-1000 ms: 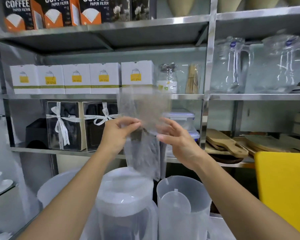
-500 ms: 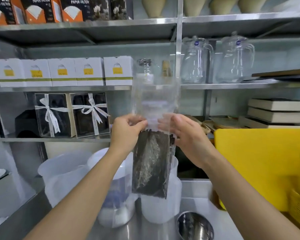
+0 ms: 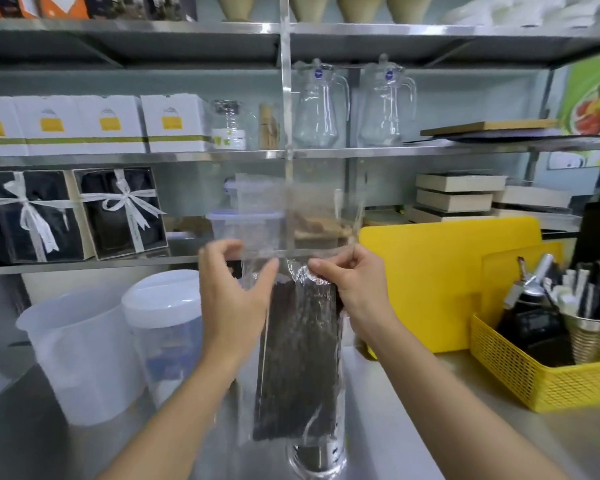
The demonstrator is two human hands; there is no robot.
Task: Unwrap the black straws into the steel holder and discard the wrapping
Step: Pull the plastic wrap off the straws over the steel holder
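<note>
black straws (image 3: pixel 297 358) hang upright as one bundle inside the clear wrapping (image 3: pixel 291 220), directly above the steel holder (image 3: pixel 314 459) on the counter (image 3: pixel 499 445). right hand (image 3: pixel 357 289) pinches the wrapping just above the straw tops. left hand (image 3: pixel 231 299): thumb and curled fingers flank the wrapping's left edge (grip cannot be confirmed). yellow basket (image 3: pixel 534 386) stands well right.

One wide-angle camera, worn on the person's head, looks forward and somewhat down across the steel counter (image 3: pixel 413 427) toward the shelving (image 3: pixel 187 154) straight ahead. It sits close: both forearms enter from the bottom edge, and the left hand (image 3: pixel 234 299) and right hand (image 3: pixel 355 289) hold the wrapping (image 3: pixel 274 216) at mid-frame. Shelf lines bow near the borders.
</note>
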